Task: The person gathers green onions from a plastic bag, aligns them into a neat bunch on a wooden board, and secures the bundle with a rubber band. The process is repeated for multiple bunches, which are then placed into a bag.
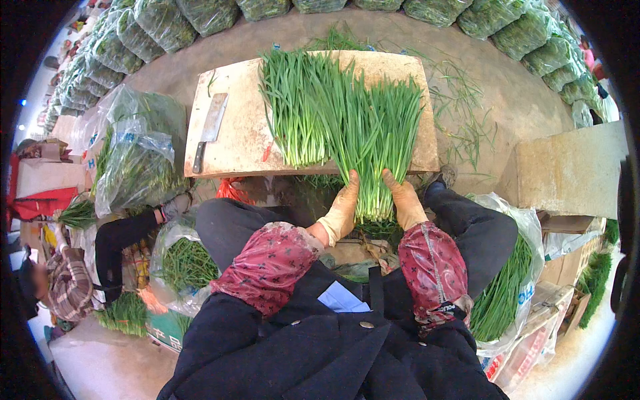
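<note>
Between my left hand (344, 207) and my right hand (404, 202), both in pale, stained gloves, is a bunch of garlic chives (380, 170). My thumbs press along its two sides. Its pale stem ends hang past the near edge of a low wooden tabletop (237, 145), and its green leaves rest on the surface. A second pile of chives (297, 110) lies to the left, stems towards me, its leaves overlapping the held bunch. Further left lies a cleaver (214, 122) with a black handle. A small red strip (267, 151) sits beside the pile.
Bagged greens (167, 27) line the far side. Another large plastic bag of greens (145, 145) stands left, near a co-worker (70, 280) holding chives. Open bags of greens flank my knees, left (187, 262) and right (505, 295). Loose leaves (462, 115) litter the floor.
</note>
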